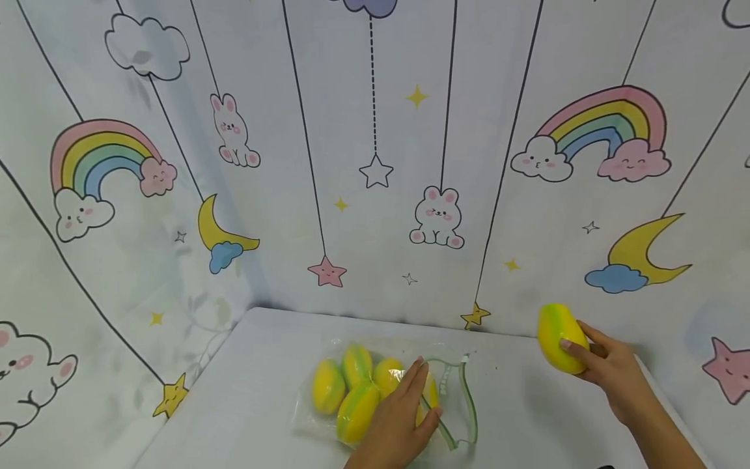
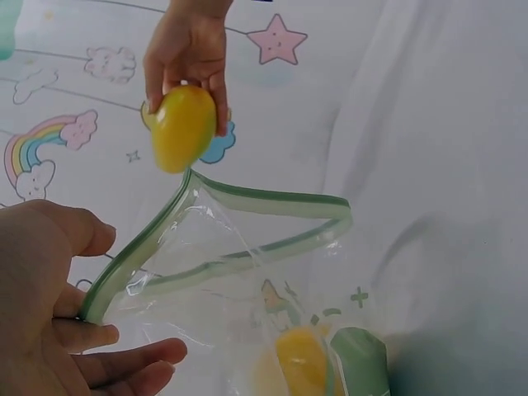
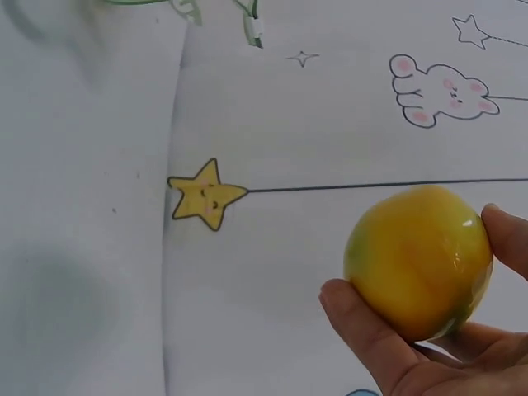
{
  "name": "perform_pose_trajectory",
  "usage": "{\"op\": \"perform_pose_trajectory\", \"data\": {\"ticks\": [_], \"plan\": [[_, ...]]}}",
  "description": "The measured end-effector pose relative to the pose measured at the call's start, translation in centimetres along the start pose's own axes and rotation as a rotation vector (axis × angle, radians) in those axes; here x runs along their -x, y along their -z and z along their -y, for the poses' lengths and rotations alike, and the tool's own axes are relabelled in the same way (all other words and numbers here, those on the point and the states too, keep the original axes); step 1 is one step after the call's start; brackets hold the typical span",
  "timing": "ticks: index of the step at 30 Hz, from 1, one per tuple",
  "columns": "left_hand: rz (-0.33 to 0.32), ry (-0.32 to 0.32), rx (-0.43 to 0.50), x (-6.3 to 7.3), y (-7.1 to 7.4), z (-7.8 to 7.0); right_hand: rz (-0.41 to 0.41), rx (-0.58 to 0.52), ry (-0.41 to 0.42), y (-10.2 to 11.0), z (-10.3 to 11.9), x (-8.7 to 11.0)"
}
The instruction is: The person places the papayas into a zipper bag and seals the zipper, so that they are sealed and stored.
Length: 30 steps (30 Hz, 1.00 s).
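A yellow mango with a green streak (image 1: 561, 339) is held up above the right side of the table by my right hand (image 1: 609, 371). Thumb and fingers grip it from either side, as the right wrist view also shows the mango (image 3: 418, 262). My left hand (image 1: 398, 417) lies against a clear plastic zip bag (image 1: 469, 404), its fingers fairly straight. In the left wrist view the bag's green-edged mouth (image 2: 272, 200) gapes, and its near corner touches the left fingers (image 2: 87, 334). Several more yellow-green mangoes (image 1: 328, 386) sit inside the bag, partly covered by the left hand.
The bag rests on a white table (image 1: 234, 391). Behind the table hangs a pale backdrop (image 1: 375, 228) printed with rainbows, rabbits, moons and stars. A small dark object (image 1: 606, 466) shows at the bottom edge of the head view, too cut off to identify.
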<state>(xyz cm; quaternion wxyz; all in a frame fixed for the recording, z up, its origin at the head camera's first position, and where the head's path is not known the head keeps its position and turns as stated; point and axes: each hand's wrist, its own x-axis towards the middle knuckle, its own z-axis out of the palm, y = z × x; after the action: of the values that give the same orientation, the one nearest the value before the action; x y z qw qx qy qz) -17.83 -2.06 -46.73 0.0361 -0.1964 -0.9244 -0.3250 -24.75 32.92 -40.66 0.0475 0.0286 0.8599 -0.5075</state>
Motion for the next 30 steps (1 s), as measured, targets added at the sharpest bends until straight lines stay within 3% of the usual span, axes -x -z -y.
{"op": "perform_pose_trajectory", "data": {"ticks": [17,30], "plan": [[-0.023,0.055,0.065,0.0,0.5,-0.6,0.113,0.015,-0.023,-6.8,2.5,1.8],[-0.039,0.01,0.007,-0.2,0.3,-0.5,0.156,-0.076,-0.03,-10.0,2.2,2.9]]}}
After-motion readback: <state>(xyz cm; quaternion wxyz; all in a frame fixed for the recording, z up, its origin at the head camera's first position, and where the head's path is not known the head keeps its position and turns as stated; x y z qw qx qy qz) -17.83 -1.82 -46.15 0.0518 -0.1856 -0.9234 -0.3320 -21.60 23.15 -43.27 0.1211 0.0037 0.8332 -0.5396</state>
